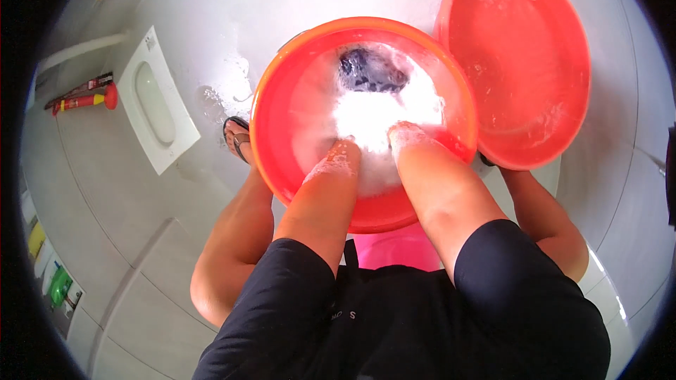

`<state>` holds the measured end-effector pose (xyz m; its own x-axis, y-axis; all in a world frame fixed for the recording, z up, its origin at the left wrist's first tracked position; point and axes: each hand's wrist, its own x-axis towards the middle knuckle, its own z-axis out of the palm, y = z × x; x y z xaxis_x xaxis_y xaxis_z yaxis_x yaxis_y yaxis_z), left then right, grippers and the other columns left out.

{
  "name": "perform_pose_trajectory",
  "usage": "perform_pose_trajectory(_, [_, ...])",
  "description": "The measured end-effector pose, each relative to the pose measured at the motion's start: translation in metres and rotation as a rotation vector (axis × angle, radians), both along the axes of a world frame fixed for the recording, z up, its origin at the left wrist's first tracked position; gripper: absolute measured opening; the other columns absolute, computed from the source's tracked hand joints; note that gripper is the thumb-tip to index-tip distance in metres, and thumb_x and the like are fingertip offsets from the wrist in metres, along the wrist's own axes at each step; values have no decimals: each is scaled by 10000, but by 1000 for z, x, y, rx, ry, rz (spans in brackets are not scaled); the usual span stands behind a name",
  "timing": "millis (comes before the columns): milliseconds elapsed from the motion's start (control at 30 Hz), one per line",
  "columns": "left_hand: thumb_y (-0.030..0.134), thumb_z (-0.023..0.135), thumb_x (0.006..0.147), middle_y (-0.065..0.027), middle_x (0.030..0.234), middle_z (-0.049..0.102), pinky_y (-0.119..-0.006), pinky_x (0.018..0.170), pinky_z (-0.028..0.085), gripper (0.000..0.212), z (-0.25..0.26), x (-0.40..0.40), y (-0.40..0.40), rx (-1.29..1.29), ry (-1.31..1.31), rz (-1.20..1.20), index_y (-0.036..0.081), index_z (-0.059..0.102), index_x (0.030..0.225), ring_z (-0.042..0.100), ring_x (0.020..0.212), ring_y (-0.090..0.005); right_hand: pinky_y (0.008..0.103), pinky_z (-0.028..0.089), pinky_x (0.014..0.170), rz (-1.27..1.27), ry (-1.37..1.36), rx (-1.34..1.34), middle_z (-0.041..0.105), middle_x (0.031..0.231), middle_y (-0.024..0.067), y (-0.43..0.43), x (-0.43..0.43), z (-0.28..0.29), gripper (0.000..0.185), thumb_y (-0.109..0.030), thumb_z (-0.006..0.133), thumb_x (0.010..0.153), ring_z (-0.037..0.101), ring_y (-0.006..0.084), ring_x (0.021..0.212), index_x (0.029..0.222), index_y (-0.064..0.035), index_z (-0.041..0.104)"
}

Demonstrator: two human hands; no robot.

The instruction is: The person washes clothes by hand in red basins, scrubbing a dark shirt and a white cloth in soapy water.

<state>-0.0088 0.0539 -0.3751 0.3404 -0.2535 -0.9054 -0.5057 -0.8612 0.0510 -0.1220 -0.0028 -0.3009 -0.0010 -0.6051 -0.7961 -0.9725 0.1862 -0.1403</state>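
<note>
Both my arms reach down into a large red plastic basin (302, 37) of soapy water. My left hand (344, 146) is sunk past the wrist, with suds clinging to the skin above it. Beside it, my right hand (402, 131) also dips under the surface. Foam, cloudy water and bright glare hide the fingers of both, so what they hold cannot be made out. Just beyond the hands, a dark wet cloth (369, 69) breaks the surface near the far side of the basin.
A second red basin (515, 58), holding water with some suds, stands at the right against the first. To the left are a white squat toilet (154, 105), a red plunger-like tool (84, 101) and a wet floor patch (232, 87). Something pink (396, 248) is below the near rim.
</note>
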Motion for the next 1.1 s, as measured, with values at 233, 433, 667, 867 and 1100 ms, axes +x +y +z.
perform_pose_trajectory(233, [404,518,953,-173,1314,562,-481,942,496,536,-19,15,6,-98,111,284,145,404,1408,589,1154,-326,357,454,1014,-258,-40,-119,510,1431,178,-11,-13,2,564,-334,638,909,507,253,1302,1369,-34,511])
perform_pose_trajectory(433, [495,480,981,-134,1240,637,-479,918,503,526,88,44,-39,-377,522,1164,109,550,1331,616,1107,-312,294,511,878,-533,-837,59,635,1108,87,-44,13,73,426,-223,705,871,609,167,1038,1236,-28,602])
perform_pose_trajectory(667, [583,451,968,-115,1241,642,-452,924,526,635,152,34,-5,-931,1649,1353,104,519,1378,610,1116,-305,362,513,862,-34,-1279,-130,672,1022,150,37,19,227,378,-200,750,709,664,251,941,1027,-10,673])
perform_pose_trajectory(867, [418,531,940,-146,1227,630,-440,922,511,534,206,12,0,-1157,1424,1379,75,525,1350,606,1101,-317,442,561,751,289,-1296,-675,703,941,111,52,31,223,318,-310,736,748,686,355,812,1008,-128,714])
perform_pose_trajectory(1100, [225,623,908,-182,1210,617,-427,920,495,458,230,30,2,-1246,355,631,41,531,1317,600,1083,-332,533,508,796,195,-696,-930,604,1097,218,-51,34,131,357,-325,623,908,621,451,959,1116,-45,544])
